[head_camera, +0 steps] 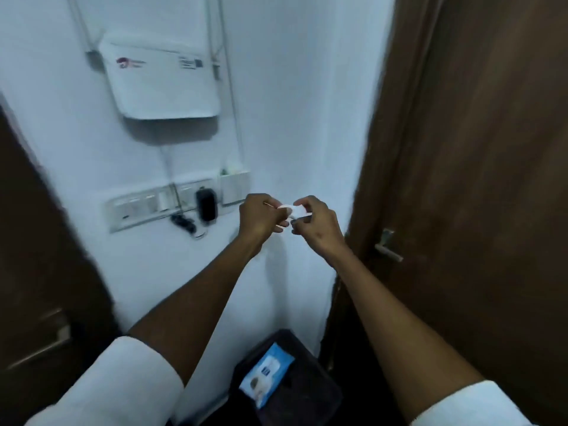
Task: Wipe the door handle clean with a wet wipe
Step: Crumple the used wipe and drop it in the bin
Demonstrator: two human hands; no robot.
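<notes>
A small folded white wet wipe [295, 210] is pinched between both hands in front of the white wall. My left hand [261, 217] grips its left end and my right hand [316, 224] grips its right end. The metal door handle [388, 247] sticks out from the brown door [479, 179] on the right, a short way right of and slightly below my right hand. A blue wet wipe pack [266, 374] lies on a dark stool [295, 398] below my arms.
A white router box [159, 81] hangs on the wall with cables. Below it sits a switch panel [159, 201] with a black plug [206, 204]. A second brown door with a handle [46, 339] stands at the left edge.
</notes>
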